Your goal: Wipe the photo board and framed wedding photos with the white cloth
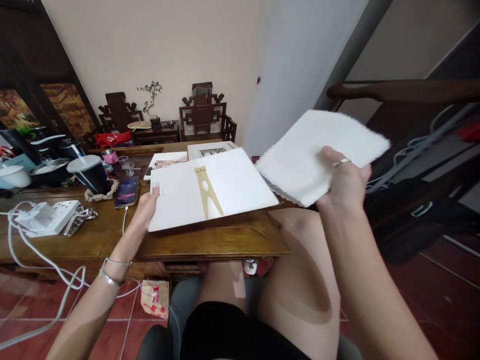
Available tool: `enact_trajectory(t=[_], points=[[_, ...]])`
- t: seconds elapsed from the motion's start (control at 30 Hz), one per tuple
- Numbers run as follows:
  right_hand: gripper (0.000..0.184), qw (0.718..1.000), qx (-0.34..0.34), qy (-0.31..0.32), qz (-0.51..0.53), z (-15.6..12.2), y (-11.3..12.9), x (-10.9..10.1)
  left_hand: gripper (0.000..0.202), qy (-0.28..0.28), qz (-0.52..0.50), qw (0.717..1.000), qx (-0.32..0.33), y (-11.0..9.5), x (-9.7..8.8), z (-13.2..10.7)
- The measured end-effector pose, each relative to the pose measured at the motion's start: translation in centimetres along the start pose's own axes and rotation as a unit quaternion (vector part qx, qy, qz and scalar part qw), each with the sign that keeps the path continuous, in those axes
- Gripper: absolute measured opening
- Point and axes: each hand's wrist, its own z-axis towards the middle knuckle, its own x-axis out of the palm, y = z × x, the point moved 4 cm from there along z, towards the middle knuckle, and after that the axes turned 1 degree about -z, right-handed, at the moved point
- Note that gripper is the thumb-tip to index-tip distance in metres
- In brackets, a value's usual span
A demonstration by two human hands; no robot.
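My left hand (147,206) grips the left edge of a flat white card (180,190), thumb on top. A tan, two-legged figure with an oval hole shows on the middle of the card, and small print lies near my thumb. The card is held tilted above the front of the wooden table. My right hand (347,185), with a ring, pinches a sheaf of white paper (303,150) with rough, torn-looking edges, raised to the right of the table. Its thumb presses on top while the other fingers are hidden beneath. The sheaf's left corner comes close to the card's right edge.
On the wooden table (232,235) lie a phone (126,192) on a cable, a power strip (62,217), a dark lidded cup (90,175) and small clear cups (128,168). A framed picture (213,151) lies behind the card. A paper bag (155,298) is on the floor.
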Motion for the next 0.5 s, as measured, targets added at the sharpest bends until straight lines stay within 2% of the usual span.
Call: enact_trajectory(t=[0.07,0.1,0.17,0.23,0.27,0.3,0.37,0.43,0.5], points=[[0.02,0.985,-0.096,-0.022,-0.145,-1.2,1.7,0.0,0.026,0.014,0.031,0.999,-0.018,0.5,-0.3,0.8],[0.016,0.97,-0.132,0.002,-0.205,-2.0,2.3,0.5,0.026,0.02,0.05,0.998,-0.03,0.9,-0.3,1.1],[0.011,0.932,-0.178,0.137,-0.285,-3.8,2.8,2.3,0.027,0.027,0.084,0.995,-0.043,1.8,-0.2,1.6],[0.022,0.865,-0.219,0.295,-0.342,-5.9,2.4,4.1,0.028,0.022,0.12,0.992,-0.042,2.4,-0.1,2.0],[0.029,0.817,-0.239,0.372,-0.371,-7.0,1.9,4.9,0.029,0.02,0.136,0.99,-0.041,2.6,0.0,2.2],[0.036,0.77,-0.254,0.433,-0.395,-7.9,1.3,5.4,0.03,0.019,0.149,0.988,-0.039,2.8,0.0,2.3],[0.042,0.708,-0.266,0.502,-0.42,-9.3,-0.2,6.2,0.031,0.022,0.171,0.984,-0.038,2.8,0.0,2.4],[0.045,0.68,-0.261,0.534,-0.43,-10.1,-1.7,6.7,0.028,0.03,0.192,0.98,-0.038,2.4,-0.1,2.2],[0.048,0.674,-0.251,0.544,-0.431,-10.5,-2.8,7.0,0.027,0.042,0.224,0.973,-0.03,1.9,-0.3,2.1]])
